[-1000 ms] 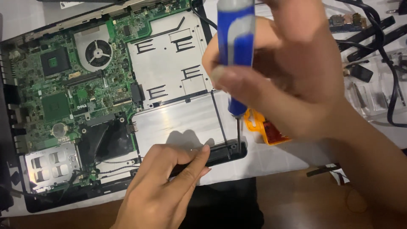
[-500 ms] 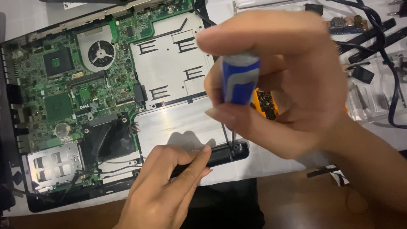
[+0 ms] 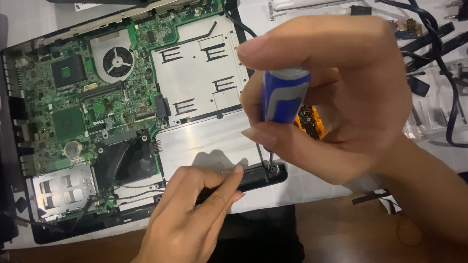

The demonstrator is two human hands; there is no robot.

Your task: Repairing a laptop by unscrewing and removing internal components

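- White work surface (image 3: 312, 187) over a brown tabletop (image 3: 351, 234), with an opened laptop chassis (image 3: 58, 234) lying across it, internals up.
- Right hand (image 3: 341, 92): fingers curled shut around a blue-and-white screwdriver handle (image 3: 285, 97), thumb and fingertips pinching it, which looks like a grip for twisting. Shaft runs near vertical.
- Screwdriver tip (image 3: 268, 168) sits on the black hinge-corner strip (image 3: 253, 178) at the chassis's near right corner, probably on a screw; the screw head itself is too small to confirm.
- Left hand (image 3: 195, 214): holding nothing, fingers extended and pressed flat on the same black strip, just left of the tip. Likely bracing the chassis so it doesn't shift under the driver.
- Behind the hands: bare silver metal plate (image 3: 200, 73) with slotted cut-outs.
- Further left: green motherboard (image 3: 63, 112), round cooling fan (image 3: 117, 62), coin cell (image 3: 73, 148), metal card cage (image 3: 61, 187).
- Orange part (image 3: 309, 122) half hidden behind the right hand; can't tell what it is.
- Far right: black cables (image 3: 438, 34) and loose removed pieces, set well apart from the chassis.
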